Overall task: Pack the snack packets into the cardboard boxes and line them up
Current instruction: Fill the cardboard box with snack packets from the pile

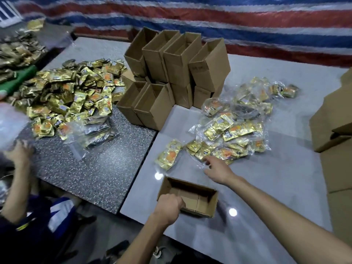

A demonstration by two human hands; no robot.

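Observation:
An open, empty cardboard box (198, 199) lies on the pale table near its front edge. My left hand (168, 206) grips the box's near-left wall, fingers curled over the rim. My right hand (217, 171) reaches forward with fingers extended, its fingertips at the near edge of a heap of clear bags filled with gold snack packets (234, 130). One separate bag of gold packets (169, 155) lies just left of that hand. A stack of empty open cardboard boxes (177, 77) stands at the table's middle.
A large loose pile of gold packets (72, 98) covers the dark speckled table on the left. Another person's arm and hand (19, 155) work at the far left. Big cardboard cartons (333, 126) stand along the right edge. A striped tarp hangs behind.

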